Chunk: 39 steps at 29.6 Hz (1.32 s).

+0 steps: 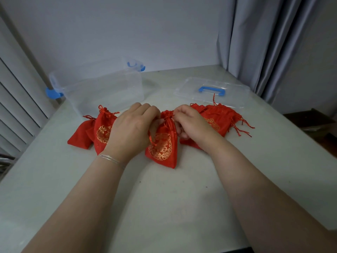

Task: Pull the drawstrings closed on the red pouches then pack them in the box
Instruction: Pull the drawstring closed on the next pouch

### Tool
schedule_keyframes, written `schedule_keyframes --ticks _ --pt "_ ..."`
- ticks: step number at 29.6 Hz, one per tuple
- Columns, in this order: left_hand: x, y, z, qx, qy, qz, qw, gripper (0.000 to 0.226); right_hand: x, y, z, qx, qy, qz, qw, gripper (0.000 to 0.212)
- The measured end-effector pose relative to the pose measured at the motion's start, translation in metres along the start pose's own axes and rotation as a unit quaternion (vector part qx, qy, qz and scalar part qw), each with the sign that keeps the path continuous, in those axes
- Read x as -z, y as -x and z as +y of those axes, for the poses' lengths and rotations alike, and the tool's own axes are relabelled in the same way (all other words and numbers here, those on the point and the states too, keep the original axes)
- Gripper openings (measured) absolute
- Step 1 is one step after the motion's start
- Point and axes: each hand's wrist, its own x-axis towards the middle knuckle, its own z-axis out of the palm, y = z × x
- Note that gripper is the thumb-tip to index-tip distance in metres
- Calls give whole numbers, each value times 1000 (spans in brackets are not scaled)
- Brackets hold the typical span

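Note:
A red pouch point(163, 145) with a gold emblem lies on the table between my hands, its neck gathered. My left hand point(133, 126) pinches the drawstring at the left of the neck. My right hand point(189, 123) pinches the drawstring at the right of the neck. Two closed red pouches point(99, 130) lie to the left, partly under my left hand. A pile of several red pouches point(220, 118) with loose strings lies behind my right hand. The clear plastic box point(102, 88) with blue latches stands open at the back left.
The box's clear lid point(211, 92) with a blue handle lies flat at the back right. A grey curtain point(264, 42) hangs at the right behind the white table point(164, 198). A slatted panel point(16, 106) borders the left edge.

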Motion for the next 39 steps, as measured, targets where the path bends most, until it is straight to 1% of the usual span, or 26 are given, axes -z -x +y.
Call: schedule_keyframes --ticks 1,2,3,4,5,7,9,10,12,14,16,18,19,20,22,24,26,28,30,32,34,35,37,39 --pt "-1 0 1 2 4 -5 1000 24 0 -1 -1 -26 -68 -3 997 17" --pt "-1 1 3 5 12 -7 1000 23 -1 -2 -2 -43 -114 -7 993 18" --pt "-2 1 5 11 24 -8 1000 23 0 -3 -1 -49 -132 -10 990 19" --pt "-2 1 6 16 41 -7 999 23 0 -3 0 -46 -126 -10 991 20" --pt "-2 0 6 19 61 -5 998 22 0 -3 2 -33 -88 -5 996 20" --pt "-1 -1 8 26 112 2 993 20 -1 0 4 16 66 5 998 14" --pt "0 -3 10 31 169 -5 985 18 -1 4 3 52 219 -21 974 5" --pt "0 -3 12 41 205 -17 978 17 0 5 3 59 275 -35 959 11" --pt "1 -1 15 93 280 -49 954 19 2 6 2 73 338 -43 937 18" --pt "0 -1 14 162 322 -78 929 22 4 4 3 97 339 -22 935 10" --pt "-2 -2 13 234 361 -82 899 22 0 2 6 89 261 -12 961 3" --pt "-1 -5 15 306 421 -65 852 22 -6 0 7 48 134 -17 990 10" --pt "-1 -6 17 334 444 -60 829 22 -7 -1 7 33 97 -14 995 13" --pt "-1 -6 18 358 459 -58 811 22 -9 0 7 32 91 -11 995 13" --pt "0 -6 19 391 467 -64 790 16 -10 3 7 76 162 -4 984 7" --pt "0 -6 18 407 464 -75 783 11 -9 7 6 129 243 -5 961 3" --pt "1 -5 16 411 455 -88 785 13 -8 9 4 157 287 -11 945 3" --pt "0 -5 15 402 431 -105 801 16 -9 8 3 169 326 -15 930 2" --pt "0 -5 15 381 388 -120 830 15 -10 7 2 179 364 -11 914 6" --pt "-2 -5 15 353 327 -125 868 13 -12 7 3 195 393 -7 899 9" --pt "-3 -4 14 328 261 -126 899 10 -14 8 3 211 421 -9 882 4" --pt "-4 -4 14 318 232 -127 910 9 -15 9 2 219 435 -11 873 3" --pt "-7 -2 14 299 182 -129 928 8 -16 11 1 227 460 -10 859 8" --pt "-8 -2 15 279 153 -133 939 7 -16 13 1 219 487 -7 845 11"
